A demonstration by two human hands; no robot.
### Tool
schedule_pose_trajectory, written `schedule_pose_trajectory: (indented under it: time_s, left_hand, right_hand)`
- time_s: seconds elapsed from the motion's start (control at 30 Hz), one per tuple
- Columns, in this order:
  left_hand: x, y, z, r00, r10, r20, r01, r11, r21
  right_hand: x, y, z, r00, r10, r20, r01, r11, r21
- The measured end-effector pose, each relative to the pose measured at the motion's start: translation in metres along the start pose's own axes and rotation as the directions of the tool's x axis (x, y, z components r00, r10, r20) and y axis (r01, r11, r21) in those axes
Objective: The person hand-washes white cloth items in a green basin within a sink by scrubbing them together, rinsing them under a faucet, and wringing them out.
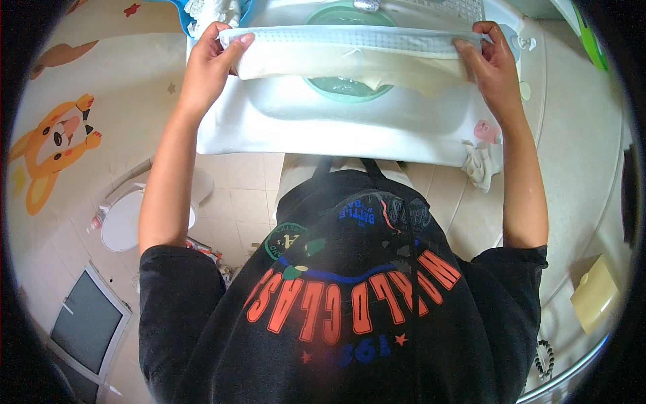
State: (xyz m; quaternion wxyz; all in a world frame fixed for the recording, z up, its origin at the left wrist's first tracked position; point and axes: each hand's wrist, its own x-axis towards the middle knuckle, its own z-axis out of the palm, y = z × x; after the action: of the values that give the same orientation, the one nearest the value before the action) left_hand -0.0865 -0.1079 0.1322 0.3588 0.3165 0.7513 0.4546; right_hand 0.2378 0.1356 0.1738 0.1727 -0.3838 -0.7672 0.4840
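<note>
Seen from above, standing at a white sink (350, 131). Stretched flat over the sink, a cream cloth (350, 57) with a dotted band along its far edge, pulled taut between two hands. Left hand (205, 71) at the cloth's left end, fingers clenched over the edge, thumb on top. Right hand (494, 67) at the right end, fingers folded down on the cloth, gripping it too. Under the cloth, inside the sink, a green basin (346, 87) partly hidden.

Likely trouble: a loosened pinch at either end, dropping that side into the basin; too hard a pull, slipping the wet fabric out of the fingers; drips over the sink's front rim onto the floor tiles.

On the sink's right rim, a small pink object (486, 131), with a crumpled white rag (481, 165) hanging just below. Left of the sink, on the wall, a cartoon fox sticker (50, 151), orange and cream. Below and left of the sink, a white toilet (128, 219). Far right of the sink, low down, a pale yellow block (594, 294), perhaps soap. Dark shirt with orange lettering filling the foreground.
</note>
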Motion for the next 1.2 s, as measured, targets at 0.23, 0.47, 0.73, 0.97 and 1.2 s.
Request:
schedule_pose_trajectory:
  time_s: [0.23,0.47,0.73,0.97,1.2]
  left_hand:
    - [-0.019,0.033,0.038,0.988,-0.080,-0.133,0.046,0.968,-0.245]
    - [-0.040,0.047,0.107,0.991,-0.049,0.121,0.108,0.824,-0.556]
    - [-0.032,0.025,0.120,0.992,-0.124,0.013,0.104,0.761,-0.641]
    - [-0.010,0.030,0.125,0.986,-0.102,0.131,0.166,0.642,-0.749]
    - [0.005,-0.015,0.104,0.975,-0.209,-0.073,0.160,0.891,-0.425]
  right_hand:
    - [-0.012,-0.038,0.018,0.965,0.096,-0.246,-0.020,0.955,0.296]
    - [-0.028,-0.049,0.085,1.000,-0.014,0.017,0.008,0.943,0.332]
    - [-0.015,0.003,0.104,0.955,0.088,0.282,-0.271,0.640,0.719]
    - [0.016,0.101,0.155,0.895,0.150,0.420,-0.428,0.557,0.712]
    - [0.012,0.056,0.152,0.798,0.204,0.566,-0.600,0.187,0.778]
